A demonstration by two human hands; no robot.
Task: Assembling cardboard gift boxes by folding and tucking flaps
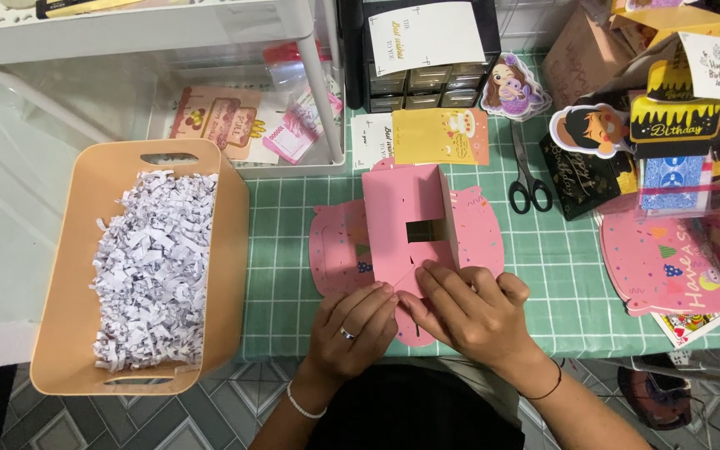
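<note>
My left hand (352, 321) and right hand (468, 312) pinch the pink box (406, 221), fingers closed on its lower flap. Scissors (528, 179) lie nearby on the green mat (293, 250).

A green grid cutting mat (293, 275) covers the table — grey herringbone-tiled floor (235, 417) below, white shelf frame (314, 75) behind.

Matt pink card box (406, 221), crinkled shredded paper (156, 267) in a smooth plastic tub (68, 325), metal-bladed scissors (527, 175).

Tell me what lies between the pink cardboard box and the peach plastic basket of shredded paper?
Only bare green grid cutting mat lies between the pink cardboard box and the peach plastic basket, in the head view.
</note>
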